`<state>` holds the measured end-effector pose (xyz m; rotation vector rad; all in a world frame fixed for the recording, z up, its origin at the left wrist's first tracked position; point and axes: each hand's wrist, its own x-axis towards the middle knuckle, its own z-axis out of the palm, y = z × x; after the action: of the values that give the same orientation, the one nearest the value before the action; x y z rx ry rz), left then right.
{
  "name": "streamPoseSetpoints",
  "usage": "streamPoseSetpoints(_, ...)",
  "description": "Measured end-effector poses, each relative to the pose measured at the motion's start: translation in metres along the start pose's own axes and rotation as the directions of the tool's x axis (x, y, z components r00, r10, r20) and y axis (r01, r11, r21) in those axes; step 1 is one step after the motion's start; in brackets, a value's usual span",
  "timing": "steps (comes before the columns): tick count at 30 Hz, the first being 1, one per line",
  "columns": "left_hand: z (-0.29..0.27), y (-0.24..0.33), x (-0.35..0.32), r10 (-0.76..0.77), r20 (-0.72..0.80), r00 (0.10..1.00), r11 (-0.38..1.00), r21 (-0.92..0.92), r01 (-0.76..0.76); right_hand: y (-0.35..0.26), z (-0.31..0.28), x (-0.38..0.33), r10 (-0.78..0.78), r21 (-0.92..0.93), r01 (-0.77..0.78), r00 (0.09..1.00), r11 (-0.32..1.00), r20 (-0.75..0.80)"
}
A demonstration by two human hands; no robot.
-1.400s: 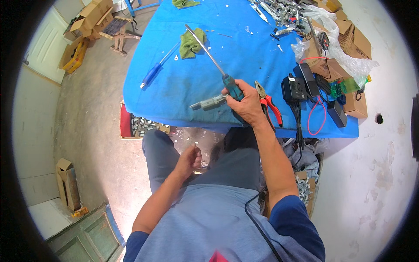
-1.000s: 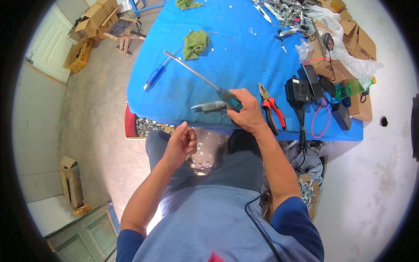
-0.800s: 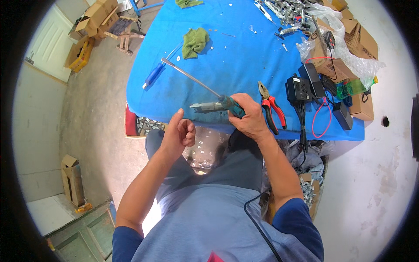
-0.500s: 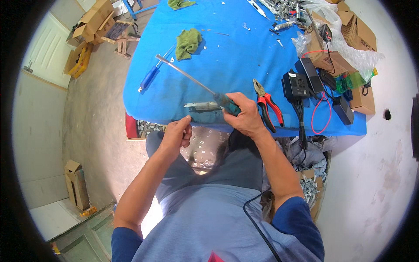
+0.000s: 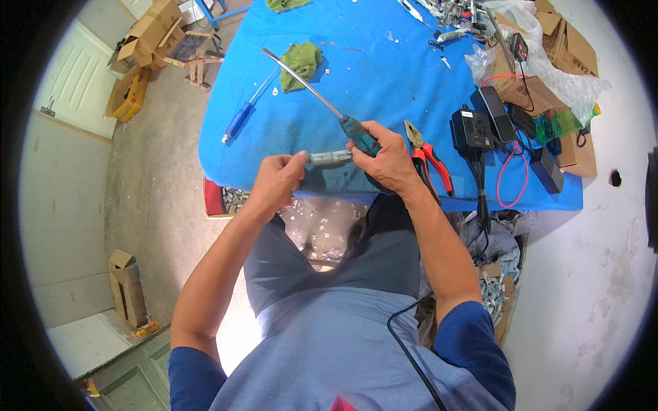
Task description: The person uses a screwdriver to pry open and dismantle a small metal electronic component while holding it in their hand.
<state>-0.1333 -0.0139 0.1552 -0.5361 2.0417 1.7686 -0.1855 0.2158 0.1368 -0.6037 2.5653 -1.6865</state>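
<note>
The left hand [image 5: 279, 181] pinches one end of a gray part [image 5: 330, 158], which sits between the two hands. The right hand [image 5: 385, 157] is wrapped around a screwdriver [image 5: 358, 135]. The gray part is held, but the screwdriver's tip is not on it yet.

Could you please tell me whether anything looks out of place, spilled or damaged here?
Yes: small pale bits lie scattered below the front edge of the blue table cover, as if dropped. That cover has dark smudges near this edge, and the white wall on the right has a dark hole, as though damaged.
</note>
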Motion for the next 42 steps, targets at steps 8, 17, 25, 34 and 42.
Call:
streamPoseSetpoints(8, -0.004, 0.024, -0.008, 0.395, 0.018, 0.919, 0.751, 0.569, -0.334, 0.002, -0.002, -0.002, -0.012, 0.024, 0.012, 1.000, 1.000, 0.020)
streamPoseSetpoints(17, 0.005, 0.007, 0.021, 0.710, 0.050, 0.702, 0.418, 0.772, -0.478, 0.000, 0.002, -0.001, -0.042, -0.004, 0.042, 0.999, 0.999, -0.003)
streamPoseSetpoints(25, 0.014, -0.014, 0.006, 0.843, 0.107, 0.527, 0.266, 0.769, -0.581, -0.003, 0.003, -0.001, -0.013, 0.002, 0.013, 1.000, 1.000, 0.017)
streamPoseSetpoints(34, 0.013, -0.023, 0.006, 0.867, 0.094, 0.489, 0.266, 0.743, -0.614, -0.022, -0.036, -0.022, 0.146, 0.073, -0.139, 0.983, 0.988, -0.113)
streamPoseSetpoints(42, 0.018, -0.026, 0.002, 0.872, 0.053, 0.487, 0.281, 0.760, -0.586, -0.058, -0.069, -0.153, 0.337, 0.110, -0.334, 0.941, 0.936, -0.010)
